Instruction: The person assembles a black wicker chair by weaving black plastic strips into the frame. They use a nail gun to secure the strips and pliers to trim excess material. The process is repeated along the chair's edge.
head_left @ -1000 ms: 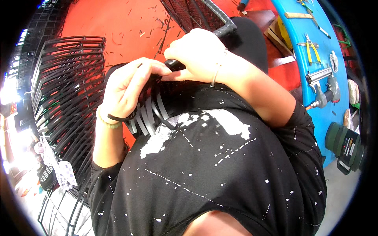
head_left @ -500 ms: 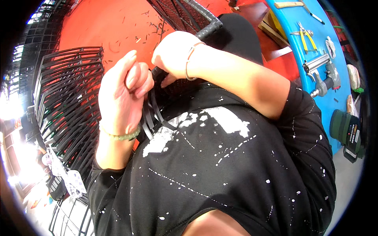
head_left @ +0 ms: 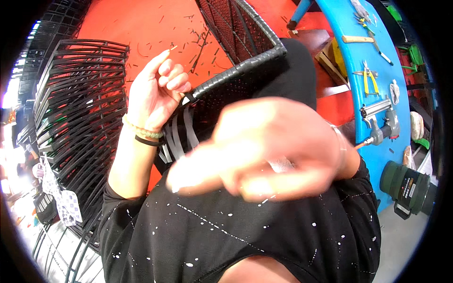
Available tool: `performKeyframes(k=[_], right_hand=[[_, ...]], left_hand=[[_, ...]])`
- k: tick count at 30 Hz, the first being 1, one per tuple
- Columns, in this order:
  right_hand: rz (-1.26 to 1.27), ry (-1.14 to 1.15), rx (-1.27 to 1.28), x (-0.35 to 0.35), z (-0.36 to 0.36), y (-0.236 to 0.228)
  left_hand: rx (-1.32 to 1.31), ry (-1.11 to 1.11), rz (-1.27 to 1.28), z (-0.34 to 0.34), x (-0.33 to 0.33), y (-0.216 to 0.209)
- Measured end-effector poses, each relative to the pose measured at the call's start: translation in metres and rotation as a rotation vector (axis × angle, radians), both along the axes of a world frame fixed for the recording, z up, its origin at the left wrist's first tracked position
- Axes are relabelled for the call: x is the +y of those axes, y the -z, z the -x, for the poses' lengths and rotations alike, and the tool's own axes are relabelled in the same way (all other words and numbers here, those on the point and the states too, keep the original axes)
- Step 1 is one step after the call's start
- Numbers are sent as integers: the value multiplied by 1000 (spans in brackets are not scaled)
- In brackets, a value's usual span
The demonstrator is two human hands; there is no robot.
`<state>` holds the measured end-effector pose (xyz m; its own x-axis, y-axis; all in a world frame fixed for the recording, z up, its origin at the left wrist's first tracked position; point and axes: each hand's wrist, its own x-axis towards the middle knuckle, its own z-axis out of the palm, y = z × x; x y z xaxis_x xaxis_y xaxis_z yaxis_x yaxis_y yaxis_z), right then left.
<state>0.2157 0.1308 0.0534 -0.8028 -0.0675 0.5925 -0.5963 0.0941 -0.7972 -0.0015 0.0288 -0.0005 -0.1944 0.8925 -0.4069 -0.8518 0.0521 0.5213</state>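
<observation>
Lying in front of the torso, the black wrapped rim (head_left: 240,69) is slanting from the left hand (head_left: 158,89) up and rightward to a corner beside the right leg (head_left: 302,66), where the woven panel (head_left: 231,28) is turning away from the person. The left hand is the nearer one, sitting at the rim's lower-left end; its fingers are curling loosely, partway closed, and whether they are gripping anything or actually touching the rim cannot be told. The right hand (head_left: 264,146) is hovering below the rim, apart from it and in front of the shirt, its fingers half folded and pointing left; blur is hiding whether it is holding anything.

Loose flat strips (head_left: 191,127) are hanging between the two hands, below the rim's left end, and are crowding that space. A stack of black slatted frames (head_left: 85,104) is standing close on the left, limiting room beside the left forearm. Dark scraps are littering the red floor (head_left: 151,23) beyond. Off to the right, the blue surface (head_left: 340,21) is carrying yellow-handled pliers (head_left: 370,85) and a silver tool (head_left: 377,108), well apart from the rim.
</observation>
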Motion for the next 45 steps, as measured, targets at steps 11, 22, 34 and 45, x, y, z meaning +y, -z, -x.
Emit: performKeyframes(k=[11,22,34,45], right_hand=[[-27,-408,-83,-24,-49,-29],[-94,-426,-221,-21,-103,-29],[-93,-364,-227,-23,-104,-22],[-51,-300,-198,-26,-80,-14]], left_hand=[[164,37,-53,-1,0,0],[188,-15,-22,-14,0,-3],[206,-3,-44,-9,-1,-2],[223,-13,-40,-11,0,-5]])
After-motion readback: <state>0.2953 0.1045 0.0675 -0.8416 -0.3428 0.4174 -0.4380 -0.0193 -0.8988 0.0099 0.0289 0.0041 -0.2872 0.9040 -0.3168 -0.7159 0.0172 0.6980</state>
